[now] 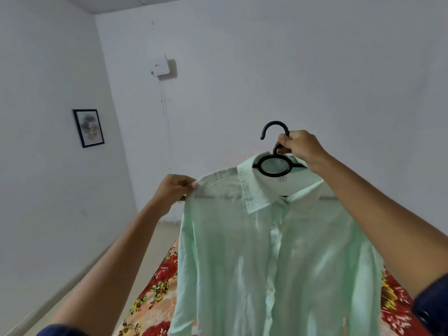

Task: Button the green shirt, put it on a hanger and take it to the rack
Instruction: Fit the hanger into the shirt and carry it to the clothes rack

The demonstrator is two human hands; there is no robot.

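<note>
The pale green shirt (274, 258) hangs buttoned on a black hanger (275, 166), held up in front of me above the bed. My right hand (300, 146) grips the hanger's neck just below the hook (274, 128). My left hand (175, 190) pinches the shirt's left shoulder seam at the hanger's end. The collar lies folded around the hanger's round ring. The lower part of the shirt runs out of the frame.
A bed with a red and orange floral sheet (157, 292) lies under the shirt. White walls stand behind, with a framed picture (88, 128) at the left and a white box (161, 66) with a hanging cable. No rack is in view.
</note>
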